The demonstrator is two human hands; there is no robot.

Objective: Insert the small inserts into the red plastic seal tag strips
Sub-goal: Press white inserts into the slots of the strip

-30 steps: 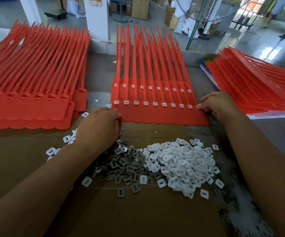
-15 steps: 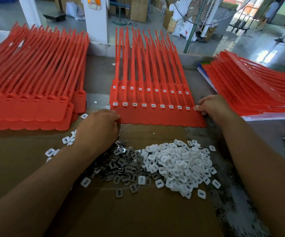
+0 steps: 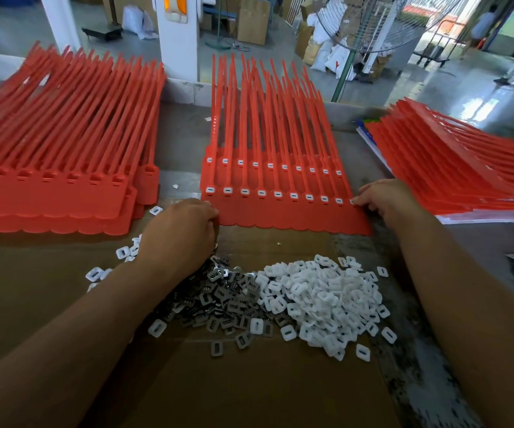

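Done: the centre strip sheet (image 3: 280, 216) shows white caps in both visible rows, the front row (image 3: 277, 194) and the back row (image 3: 269, 165); every socket I can see there looks filled.
Last socket: at the front row's right end, under the fingertips, so I cannot tell if it is seated.
Left to do: the left stack (image 3: 48, 199) shows dark, open sockets, judged unfilled; the right stack (image 3: 450, 168) hides its sockets.
Supply: a large heap of white inserts (image 3: 320, 298) and grey metal inserts (image 3: 227, 295) lies on the cardboard (image 3: 249, 381) covering the surface (image 3: 410, 366).
Left hand (image 3: 181, 233): fingers curled downward at the far edge of the grey heap, just beside the sheet's near left corner; what it holds, if anything, is hidden.
Right hand (image 3: 385, 202): fingertips touch the sheet's right end; pinching or pressing, I cannot tell.
Heap versus hands: between the two forearms, nearer than the sheet.
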